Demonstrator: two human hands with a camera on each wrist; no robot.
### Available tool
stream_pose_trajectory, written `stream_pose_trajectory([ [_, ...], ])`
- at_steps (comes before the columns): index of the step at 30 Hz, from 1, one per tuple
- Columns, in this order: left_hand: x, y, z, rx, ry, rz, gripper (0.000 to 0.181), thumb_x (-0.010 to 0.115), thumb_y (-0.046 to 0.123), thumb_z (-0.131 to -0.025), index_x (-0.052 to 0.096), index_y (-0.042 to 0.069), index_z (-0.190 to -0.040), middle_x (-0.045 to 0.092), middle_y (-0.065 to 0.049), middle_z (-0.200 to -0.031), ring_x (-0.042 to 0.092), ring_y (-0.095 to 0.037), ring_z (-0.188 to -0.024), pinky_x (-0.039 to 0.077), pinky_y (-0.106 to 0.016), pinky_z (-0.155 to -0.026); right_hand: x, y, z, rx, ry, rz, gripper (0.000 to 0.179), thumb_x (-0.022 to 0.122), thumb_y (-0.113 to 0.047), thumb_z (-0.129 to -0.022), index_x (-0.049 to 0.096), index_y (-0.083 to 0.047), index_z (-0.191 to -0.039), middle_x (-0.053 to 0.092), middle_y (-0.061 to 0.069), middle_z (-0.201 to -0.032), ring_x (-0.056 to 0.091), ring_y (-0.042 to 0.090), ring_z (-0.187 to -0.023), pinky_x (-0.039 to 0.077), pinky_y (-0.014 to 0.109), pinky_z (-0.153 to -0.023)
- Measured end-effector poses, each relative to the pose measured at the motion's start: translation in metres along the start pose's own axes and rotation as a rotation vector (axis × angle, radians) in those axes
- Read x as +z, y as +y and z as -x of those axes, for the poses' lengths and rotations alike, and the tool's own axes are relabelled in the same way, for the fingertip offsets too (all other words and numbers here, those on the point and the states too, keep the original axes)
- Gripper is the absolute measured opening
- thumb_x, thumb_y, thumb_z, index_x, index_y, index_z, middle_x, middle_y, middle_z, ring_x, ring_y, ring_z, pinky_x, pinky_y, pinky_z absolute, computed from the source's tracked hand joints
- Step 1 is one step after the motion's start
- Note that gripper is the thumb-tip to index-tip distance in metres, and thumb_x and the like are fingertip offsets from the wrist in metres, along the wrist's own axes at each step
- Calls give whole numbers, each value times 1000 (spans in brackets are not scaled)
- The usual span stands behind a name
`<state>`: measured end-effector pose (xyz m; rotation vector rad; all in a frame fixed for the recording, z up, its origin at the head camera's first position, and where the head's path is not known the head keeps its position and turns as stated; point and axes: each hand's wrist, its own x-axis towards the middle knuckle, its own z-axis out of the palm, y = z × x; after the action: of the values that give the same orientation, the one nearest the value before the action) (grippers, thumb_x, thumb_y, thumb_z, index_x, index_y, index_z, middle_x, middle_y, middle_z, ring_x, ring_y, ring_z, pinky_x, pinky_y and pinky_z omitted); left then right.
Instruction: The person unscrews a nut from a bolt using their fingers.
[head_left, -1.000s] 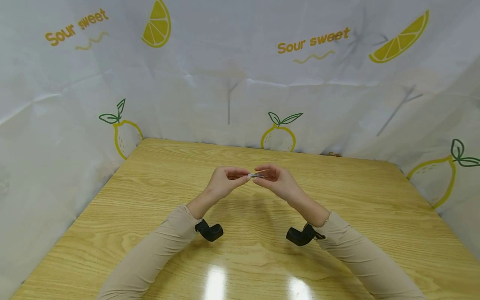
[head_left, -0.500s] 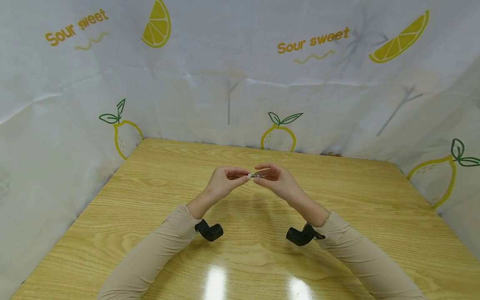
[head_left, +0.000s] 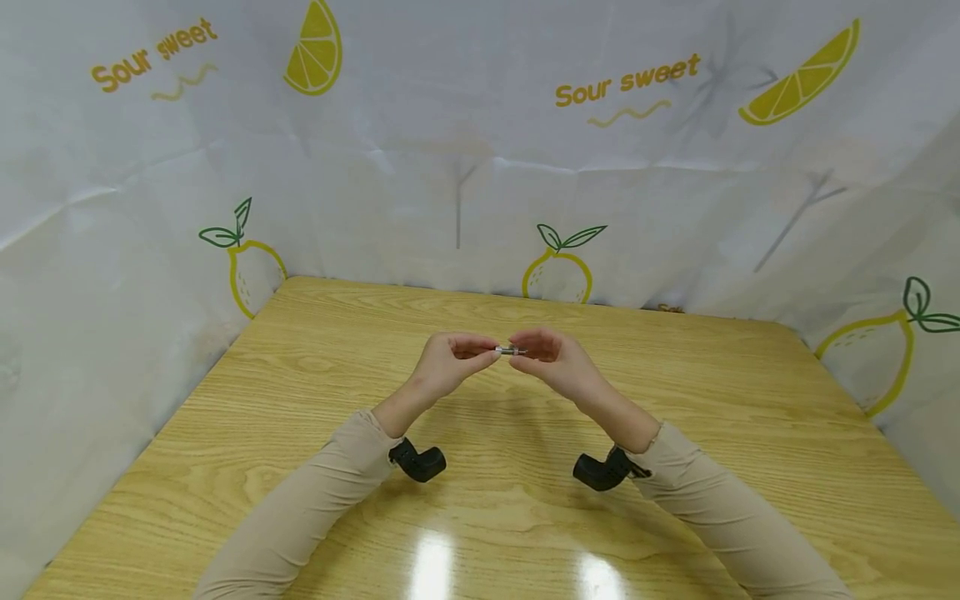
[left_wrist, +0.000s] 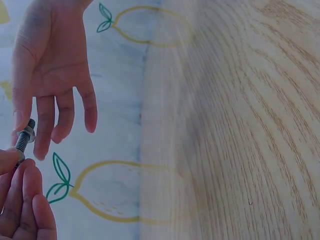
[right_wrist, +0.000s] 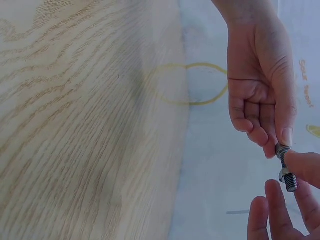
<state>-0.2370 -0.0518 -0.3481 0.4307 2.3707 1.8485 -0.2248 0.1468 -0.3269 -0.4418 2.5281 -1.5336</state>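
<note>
A metal bolt point(right_wrist: 291, 185) lies roughly level above the table, carrying a nut point(right_wrist: 285, 174) near its threaded end. The left hand point(head_left: 444, 365) pinches the bolt's head end between thumb and fingertips, which partly hide the head. Around the threaded end is the right hand point(head_left: 562, 363), its thumb and index fingertip on either side of the nut, very close to it. Firm contact there is hard to make out. In the right wrist view, the right hand's other fingers point(right_wrist: 276, 207) are spread apart below the bolt.
Both hands are over a wood-grain table point(head_left: 337, 500). White cloth point(head_left: 420, 200) with lemon prints stands along its back and sides. Black wrist-camera mounts point(head_left: 600, 472) hang under both forearms, above the table.
The right index fingertip has come down closer to the nut and the bolt's threaded end. The left hand and the bolt stay in nearly the same place.
</note>
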Motion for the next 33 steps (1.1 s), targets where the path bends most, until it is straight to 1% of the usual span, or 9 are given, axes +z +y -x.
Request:
stream_pose_trajectory([
  [3, 0, 1, 0, -7, -9, 8, 25, 66, 18, -88, 70, 8, -110, 69, -11, -110, 67, -19, -96, 54, -35, -86, 0, -1, 0, -4, -13, 18, 40, 58, -27, -93, 53, -7, -128, 60, 16, -125, 57, 31, -114, 47, 45, -96],
  [7, 0, 2, 1, 0, -16, 11, 26, 66, 18, -88, 69, 6, -111, 68, -12, -112, 66, -20, -97, 54, -35, -86, 0, -1, 0, 15, -30, 21, 37, 53, -28, -96, 57, -4, -124, 65, 18, -117, 57, 33, -113, 43, 49, -100],
  [11, 0, 3, 2, 6, -12, -3, 27, 66, 18, -88, 69, 6, -112, 68, -14, -112, 67, -21, -98, 55, -32, -85, 1, 0, 0, 21, -15, 14, 34, 57, -23, -94, 58, -5, -123, 63, 16, -119, 57, 32, -114, 46, 46, -98],
  [15, 0, 3, 1, 10, -13, -8, 27, 66, 18, -88, 69, 5, -112, 68, -15, -112, 66, -23, -99, 55, -32, -84, 0, 0, 1, 8, -6, -2, 39, 61, -20, -91, 55, -6, -127, 59, 16, -125, 56, 31, -115, 49, 42, -94],
  [17, 0, 2, 1, 6, -17, -6, 28, 66, 18, -88, 68, 5, -112, 68, -14, -113, 66, -22, -99, 54, -33, -85, 0, -1, 1, 2, -13, -3, 41, 60, -22, -92, 53, -6, -129, 59, 17, -126, 56, 31, -115, 48, 45, -96],
  [21, 0, 1, 1, 5, -23, 0, 28, 65, 19, -88, 68, 5, -113, 67, -14, -114, 66, -21, -99, 54, -33, -86, 0, -1, 0, 7, -25, 2, 37, 54, -27, -96, 57, -4, -125, 64, 19, -118, 58, 34, -112, 44, 50, -99],
  [24, 0, 1, 1, 13, -22, -1, 28, 65, 18, -88, 68, 5, -113, 68, -14, -113, 66, -21, -99, 54, -31, -85, 0, -1, 1, 12, -18, 1, 34, 55, -25, -95, 59, -4, -122, 64, 18, -117, 58, 33, -111, 45, 50, -99],
  [29, 1, 1, 0, 13, -16, 1, 27, 66, 18, -88, 69, 5, -111, 69, -15, -111, 67, -21, -98, 55, -31, -84, 0, 0, 1, -4, -1, -6, 37, 62, -19, -91, 56, -6, -125, 58, 17, -125, 58, 31, -113, 49, 44, -94],
  [33, 1, 1, 0, 14, -15, 5, 27, 66, 18, -88, 68, 4, -111, 68, -15, -111, 67, -21, -98, 55, -31, -84, 0, 0, 1, 4, -11, 9, 37, 57, -25, -94, 56, -7, -126, 62, 17, -120, 59, 32, -110, 47, 49, -96],
])
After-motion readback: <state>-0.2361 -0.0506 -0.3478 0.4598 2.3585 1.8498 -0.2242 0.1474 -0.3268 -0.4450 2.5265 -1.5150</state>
